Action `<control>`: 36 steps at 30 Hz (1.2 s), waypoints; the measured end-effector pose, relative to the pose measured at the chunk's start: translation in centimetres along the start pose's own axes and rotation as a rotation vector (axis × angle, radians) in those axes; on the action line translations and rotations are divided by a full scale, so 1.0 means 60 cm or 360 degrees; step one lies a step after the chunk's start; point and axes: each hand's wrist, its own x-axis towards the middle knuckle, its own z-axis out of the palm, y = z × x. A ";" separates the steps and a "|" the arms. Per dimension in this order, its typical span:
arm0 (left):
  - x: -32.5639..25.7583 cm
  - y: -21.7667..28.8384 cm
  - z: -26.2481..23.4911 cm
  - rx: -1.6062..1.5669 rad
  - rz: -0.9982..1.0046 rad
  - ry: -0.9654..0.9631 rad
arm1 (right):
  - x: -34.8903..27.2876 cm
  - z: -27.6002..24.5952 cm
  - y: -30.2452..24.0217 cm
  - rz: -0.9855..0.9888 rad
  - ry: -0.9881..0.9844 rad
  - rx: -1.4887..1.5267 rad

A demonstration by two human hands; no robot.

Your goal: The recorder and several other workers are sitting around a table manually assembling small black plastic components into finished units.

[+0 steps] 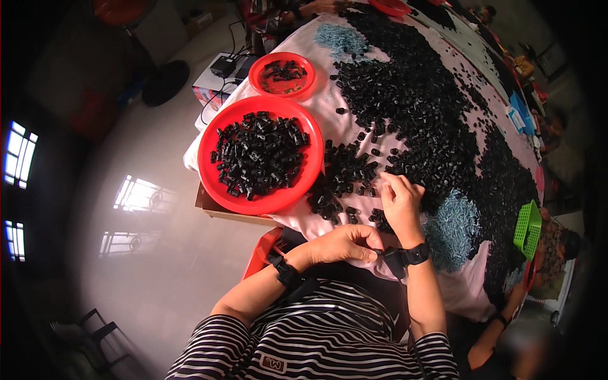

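Observation:
My left hand point(345, 246) is closed near the table's front edge, thumb and forefinger pinching a small black plastic part point(378, 252), which is mostly covered by the fingers. Farther forward, my right hand point(401, 201) is bent over the cloth with its fingers curled together. Whether a piece is between those fingertips I cannot make out. Just left of it lies a loose cluster of small black plastic parts point(345, 166). A far larger heap of black parts point(411, 95) spreads beyond it. To its right sits a pile of bluish metal screws or pins point(455, 221).
A big red basin point(209, 161) of black parts stands at the left, a smaller red bowl point(255, 79) behind it. Another bluish pile point(340, 41) lies at the far side. A green basket point(527, 229) and a co-worker's arm point(491, 335) are on the right. Pinkish cloth point(304, 221) covers the table.

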 end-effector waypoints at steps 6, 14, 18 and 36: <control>0.003 0.001 -0.002 0.0025 -0.0007 -0.0040 | 0.001 -0.009 -0.009 -0.0081 -0.0209 0.0144; -0.002 0.009 0.005 0.0068 -0.0027 -0.0024 | -0.006 -0.020 -0.001 0.0199 -0.0019 0.0650; -0.010 0.013 0.025 0.0271 -0.0093 -0.0075 | -0.042 -0.047 0.011 0.0221 0.0062 0.0631; -0.072 0.099 0.097 0.0236 -0.0263 -0.0120 | -0.135 -0.062 0.071 0.0092 0.0190 0.0178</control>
